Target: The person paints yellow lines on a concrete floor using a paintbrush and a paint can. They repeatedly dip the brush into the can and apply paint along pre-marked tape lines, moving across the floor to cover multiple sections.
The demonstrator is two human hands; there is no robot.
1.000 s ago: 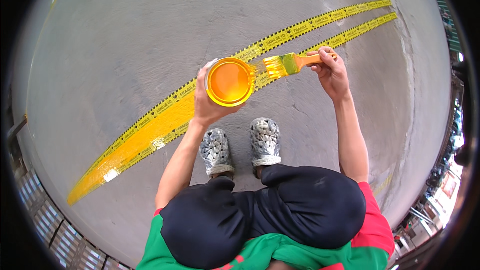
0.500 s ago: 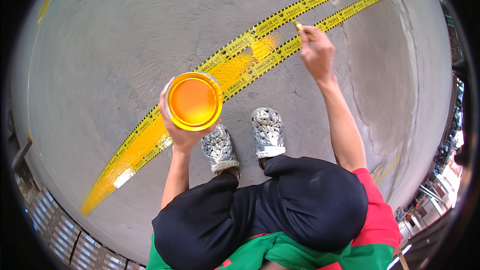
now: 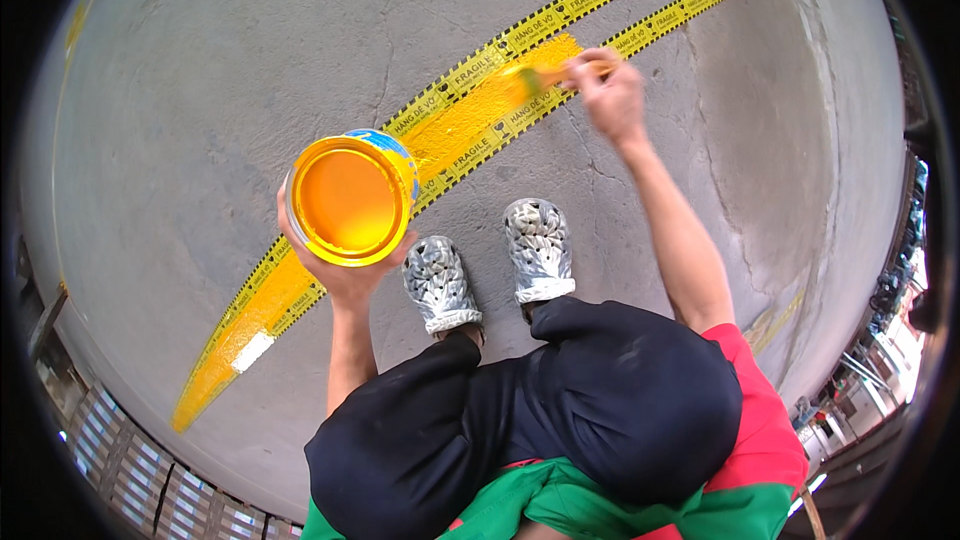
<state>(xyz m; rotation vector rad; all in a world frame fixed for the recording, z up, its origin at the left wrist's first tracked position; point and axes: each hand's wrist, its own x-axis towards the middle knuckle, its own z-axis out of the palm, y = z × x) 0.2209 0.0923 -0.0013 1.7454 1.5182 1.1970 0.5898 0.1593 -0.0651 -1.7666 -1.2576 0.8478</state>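
Note:
My left hand (image 3: 345,275) is wrapped round an open paint can (image 3: 352,198) with a blue patch on its side, holding it over the floor. Orange-yellow paint fills much of the can, and its rim is coated too. In my right hand (image 3: 612,98) is a paintbrush (image 3: 552,75), its blurred bristles down on the wet yellow stripe (image 3: 455,130). Two lines of yellow printed tape (image 3: 575,8) with black dashed edges border the stripe. Paint covers the floor between them from the lower left up to just past the brush; farther right, bare grey concrete shows between the tapes.
Grey cracked concrete floor (image 3: 230,90) spreads all around. My patterned clogs (image 3: 538,248) stand just below the tape, under my bent knees. Wooden pallets (image 3: 130,465) line the lower left edge, and assorted clutter (image 3: 850,390) lies at the right rim.
My right hand has moved a little down and left, bringing the brush onto the stripe. The paint reaches farther right between the tapes. The can has shifted left and tilted, showing its blue side.

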